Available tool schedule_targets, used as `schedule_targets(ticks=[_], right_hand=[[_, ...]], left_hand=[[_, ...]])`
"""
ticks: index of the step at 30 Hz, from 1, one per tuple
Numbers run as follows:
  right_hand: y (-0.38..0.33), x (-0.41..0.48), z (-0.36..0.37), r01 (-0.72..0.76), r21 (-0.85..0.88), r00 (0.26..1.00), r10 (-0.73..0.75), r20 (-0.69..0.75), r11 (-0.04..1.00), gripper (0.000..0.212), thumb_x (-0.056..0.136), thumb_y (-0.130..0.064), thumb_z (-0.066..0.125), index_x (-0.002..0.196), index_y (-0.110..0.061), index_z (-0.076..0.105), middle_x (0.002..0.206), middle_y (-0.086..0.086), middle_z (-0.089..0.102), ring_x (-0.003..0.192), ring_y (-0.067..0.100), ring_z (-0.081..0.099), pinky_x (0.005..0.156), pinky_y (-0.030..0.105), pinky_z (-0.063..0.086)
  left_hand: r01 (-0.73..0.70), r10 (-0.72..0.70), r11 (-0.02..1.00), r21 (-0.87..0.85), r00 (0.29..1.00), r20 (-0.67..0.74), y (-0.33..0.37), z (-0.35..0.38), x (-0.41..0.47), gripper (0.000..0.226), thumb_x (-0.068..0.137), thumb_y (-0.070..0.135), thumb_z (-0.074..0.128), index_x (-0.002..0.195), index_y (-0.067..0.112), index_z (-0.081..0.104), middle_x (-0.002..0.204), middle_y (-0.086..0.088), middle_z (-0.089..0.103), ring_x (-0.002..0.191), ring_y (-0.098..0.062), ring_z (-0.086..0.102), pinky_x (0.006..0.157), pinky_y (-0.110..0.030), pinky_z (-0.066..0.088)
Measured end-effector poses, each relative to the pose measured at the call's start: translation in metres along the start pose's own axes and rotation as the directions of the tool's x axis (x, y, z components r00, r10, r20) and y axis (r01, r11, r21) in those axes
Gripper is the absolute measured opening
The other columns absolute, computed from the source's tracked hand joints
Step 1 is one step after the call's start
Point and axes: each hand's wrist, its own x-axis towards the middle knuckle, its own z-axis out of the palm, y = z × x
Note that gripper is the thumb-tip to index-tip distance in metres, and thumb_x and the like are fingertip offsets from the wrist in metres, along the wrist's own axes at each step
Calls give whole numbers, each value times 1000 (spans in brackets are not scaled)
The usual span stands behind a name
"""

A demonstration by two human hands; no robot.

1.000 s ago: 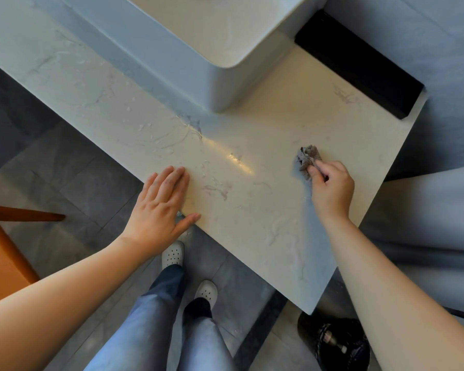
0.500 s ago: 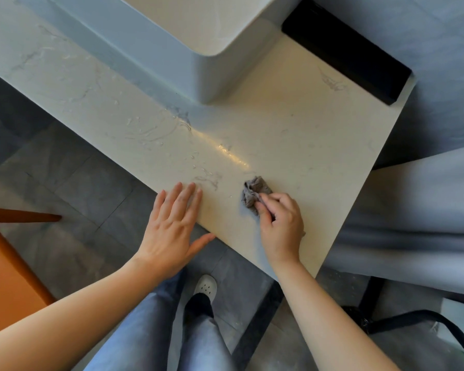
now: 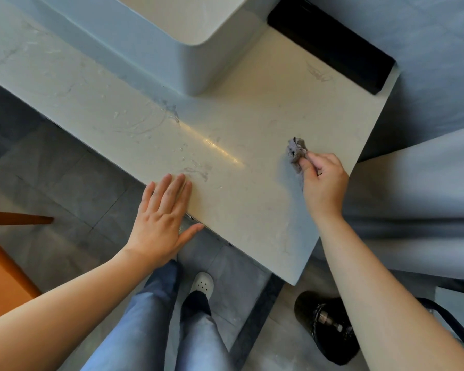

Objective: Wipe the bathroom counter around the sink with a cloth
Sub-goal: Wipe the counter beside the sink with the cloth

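Note:
A pale marble counter (image 3: 252, 116) runs across the view, with a white square vessel sink (image 3: 188, 49) standing on it at the top. My right hand (image 3: 323, 183) presses a small crumpled grey cloth (image 3: 295, 151) onto the counter near its right edge, in front of the sink's right corner. My left hand (image 3: 164, 218) lies flat at the counter's front edge, fingers spread, holding nothing. Wet streaks and droplets (image 3: 145, 121) show on the counter left of the cloth.
A black box-like strip (image 3: 330, 49) lies along the back of the counter by the grey wall. Below the counter are grey floor tiles, a black bin (image 3: 324, 325) at the right, an orange chair (image 3: 0, 269) at the left, and my legs and white shoe (image 3: 202, 285).
My right hand has swept the cloth from the counter's front edge near my left hand back out to the right. My left hand has stayed flat at the front edge.

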Motion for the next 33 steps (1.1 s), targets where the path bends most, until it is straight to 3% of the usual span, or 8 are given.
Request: schedule_targets(ticks=[5, 10, 19, 21, 24, 27, 33], right_hand=[[24, -11, 10, -16, -98, 997, 23, 71, 995, 22, 86, -14, 64, 105, -4, 70, 92, 10, 62, 85, 26, 60, 71, 23, 40], [11, -57, 19, -26, -62, 999, 28, 27, 998, 18, 85, -14, 66, 101, -7, 72, 88, -6, 56, 83, 20, 58, 68, 23, 39], [-7, -125, 10, 28, 14, 990, -30, 135, 1000, 18, 83, -15, 67, 100, -11, 73, 88, -4, 62, 82, 17, 58, 66, 28, 49], [-9, -124, 3, -12, 76, 987, 0, 162, 997, 17, 84, -11, 67, 100, -9, 72, 87, -4, 60, 80, 15, 59, 67, 23, 49], [-6, -106, -16, -73, 138, 997, 71, 21, 988, 17, 85, -7, 66, 101, -3, 71, 85, -2, 58, 73, 8, 55, 66, 5, 40], [8, -84, -29, -76, 88, 994, 83, -69, 993, 20, 85, -8, 65, 103, 0, 70, 89, -1, 58, 78, 12, 56, 71, 1, 36], [40, -89, -15, -122, -18, 990, 121, -76, 992, 21, 84, -13, 66, 102, -4, 71, 93, 8, 65, 86, 26, 60, 73, 26, 42]], left_hand=[[5, -5, 1000, 13, 1000, 14, 0, 0, 0, 84, 88, 66, 31, 149, 8, 25, 156, -14, 22, 145, -33, 13, 117, -52, 9], [5, -5, 1000, 3, 1000, 11, 3, 0, 1, 84, 88, 65, 31, 148, 6, 27, 155, -15, 24, 144, -34, 16, 117, -52, 8], [13, -15, 999, 48, 999, 30, 8, -6, 1, 86, 87, 66, 26, 146, 3, 29, 153, -19, 26, 142, -38, 20, 116, -55, 12], [10, -14, 997, 76, 999, 47, 13, -9, -1, 88, 87, 66, 25, 146, 1, 28, 154, -20, 24, 142, -39, 21, 115, -56, 13], [-41, 39, 998, 51, 999, 39, 23, -11, -10, 85, 89, 65, 24, 146, 2, 30, 153, -20, 26, 141, -39, 23, 113, -57, 19], [-80, 78, 997, 23, 994, 70, 28, -7, -22, 82, 92, 65, 17, 146, 4, 31, 152, -19, 30, 141, -38, 25, 113, -56, 24], [-107, 103, 993, 44, 990, 92, 23, -2, -24, 80, 91, 63, 22, 147, 7, 31, 153, -16, 28, 143, -36, 20, 113, -56, 18]])
